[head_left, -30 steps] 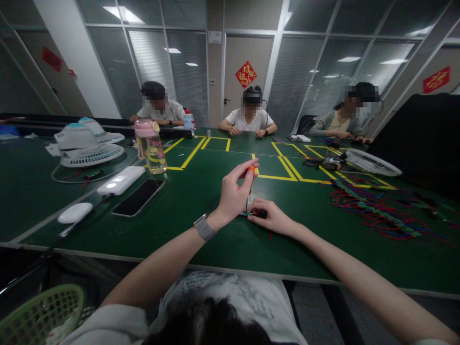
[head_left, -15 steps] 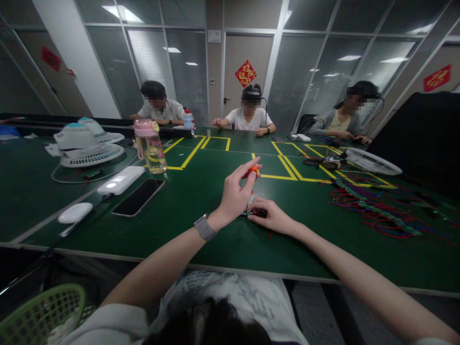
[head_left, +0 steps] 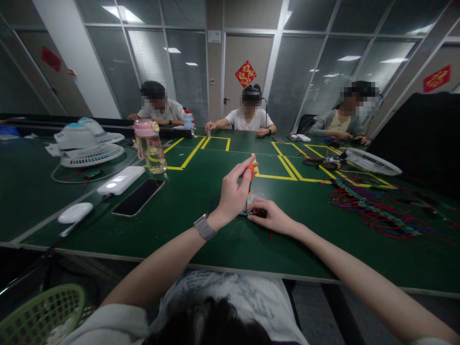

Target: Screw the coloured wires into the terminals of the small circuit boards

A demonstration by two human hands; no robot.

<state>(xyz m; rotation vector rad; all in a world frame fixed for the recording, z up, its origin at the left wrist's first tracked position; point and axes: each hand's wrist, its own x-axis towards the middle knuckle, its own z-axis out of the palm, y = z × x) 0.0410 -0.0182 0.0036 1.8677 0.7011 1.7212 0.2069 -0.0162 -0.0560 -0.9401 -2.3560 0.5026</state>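
My left hand (head_left: 235,189) grips an orange-handled screwdriver (head_left: 250,170) upright, its dark shaft pointing down at a small green circuit board (head_left: 245,213) on the table. A pale, translucent lump (head_left: 250,198) shows beside the shaft, partly hidden; what it is I cannot tell. My right hand (head_left: 271,216) rests low on the table, fingers closed around the board's right side. Dark and red wires show between its thumb and fingers. Part of the board is hidden behind both hands.
On the green table (head_left: 201,244) lie a phone (head_left: 138,197), a white power bank (head_left: 121,180) and a white oval case (head_left: 74,212) at left. A bottle (head_left: 151,148) and fans (head_left: 89,148) stand beyond. Wired circuit boards (head_left: 375,208) spread at right. Three people sit opposite.
The fingers of my left hand have shifted slightly left around the screwdriver handle, showing more of it. My right hand stays put. The middle person's hand opposite has moved onto a small cylinder.
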